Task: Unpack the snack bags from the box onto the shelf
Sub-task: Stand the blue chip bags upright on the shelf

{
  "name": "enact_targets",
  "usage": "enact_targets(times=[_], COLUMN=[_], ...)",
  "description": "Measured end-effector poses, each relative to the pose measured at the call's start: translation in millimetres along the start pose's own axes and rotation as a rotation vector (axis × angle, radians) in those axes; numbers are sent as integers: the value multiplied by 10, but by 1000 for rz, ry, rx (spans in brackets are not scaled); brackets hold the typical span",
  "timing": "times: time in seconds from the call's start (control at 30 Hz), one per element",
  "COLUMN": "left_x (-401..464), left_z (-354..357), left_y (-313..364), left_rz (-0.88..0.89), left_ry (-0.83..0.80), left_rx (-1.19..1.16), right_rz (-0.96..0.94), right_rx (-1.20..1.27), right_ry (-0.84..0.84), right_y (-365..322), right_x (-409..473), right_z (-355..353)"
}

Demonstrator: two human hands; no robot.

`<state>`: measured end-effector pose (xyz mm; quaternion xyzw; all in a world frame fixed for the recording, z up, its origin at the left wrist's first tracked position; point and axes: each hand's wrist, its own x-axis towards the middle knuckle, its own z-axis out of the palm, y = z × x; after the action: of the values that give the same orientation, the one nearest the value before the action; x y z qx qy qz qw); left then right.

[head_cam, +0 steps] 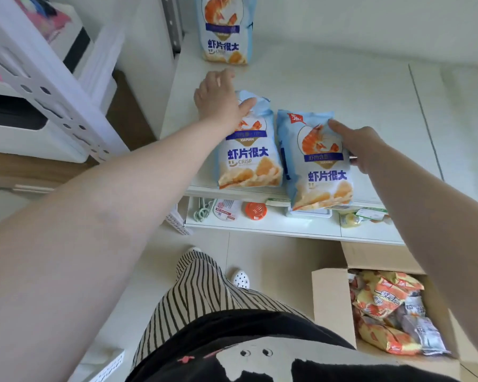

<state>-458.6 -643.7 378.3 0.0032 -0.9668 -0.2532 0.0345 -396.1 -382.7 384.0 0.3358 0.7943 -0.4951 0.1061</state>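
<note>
Two light-blue prawn-crisp bags stand side by side at the front of the white shelf [329, 86]. My left hand [218, 97] grips the top of the left bag [249, 158], thumb on its front. My right hand [362, 147] holds the right bag [318, 172] by its right edge, with the thumb across its front. This bag's bottom hangs slightly past the shelf's front edge. A third blue bag [225, 28] stands upright at the back of the shelf. The cardboard box [331, 299] sits open on the floor at lower right, with several orange and grey snack packs [389, 307] inside.
A lower shelf [282, 224] under the top one carries an orange lid, hooks and small packets. A white perforated rack [39, 86] with bins stands at the left. My striped trouser leg and a white shoe [240, 278] are on the tiled floor beside the box.
</note>
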Motion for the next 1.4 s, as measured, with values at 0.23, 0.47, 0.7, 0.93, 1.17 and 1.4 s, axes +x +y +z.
enact_targets(times=[0.23,0.47,0.7,0.93,1.17,1.4], left_x=[-523,-547,-411,-186,133,116], left_z=[254,412,463,229,95,-35], left_y=[-195,-119,-132,-37,-25,137], left_rz=[-656,-562,-536,-560,-298,-173], left_ry=[-252,-185,-162,-165,-102,-400], left_rx=[-270,-298,-751,-1109,-1115,-1263], right_rz=[-22,-28,29,-13,-287,-366], right_rx=[-148,-71,117,277,482,459], right_ry=[-115,35,29,-15,-51,-203], right_y=[252,245,239,139,137,131], right_x=[-244,-212,-234,-221,-218,-166], right_z=[115,324,271,137,200,478])
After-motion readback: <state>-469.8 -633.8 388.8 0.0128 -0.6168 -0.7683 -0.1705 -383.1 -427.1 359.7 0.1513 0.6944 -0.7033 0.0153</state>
